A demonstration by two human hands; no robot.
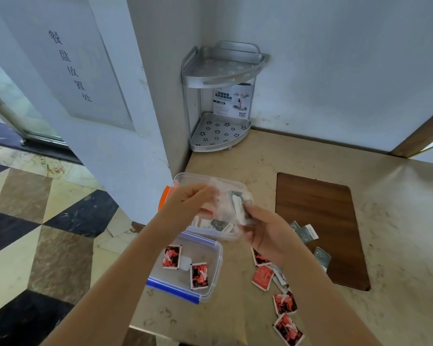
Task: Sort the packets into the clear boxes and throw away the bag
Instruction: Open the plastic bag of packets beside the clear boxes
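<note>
Both hands pinch clear bag (225, 203) above orange-clipped box (183, 178): left hand (188, 203) fingers its top, right hand (265, 228) fingers a packet (238, 208) through it

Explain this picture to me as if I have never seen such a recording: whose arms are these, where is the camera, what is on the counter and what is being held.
There is no machine here. The single picture comes from a camera worn on a person's head, looking down at their own bare arms. The left hand and right hand together hold a thin clear plastic bag with at least one grey and white packet still inside, above the counter. Two clear boxes stand below: the box with orange clips holds grey and white packets, the box with blue clips holds two red packets. More loose red packets lie to the right, and a few grey packets rest at the edge of a brown wooden panel. A metal corner shelf stands at the back.
</note>
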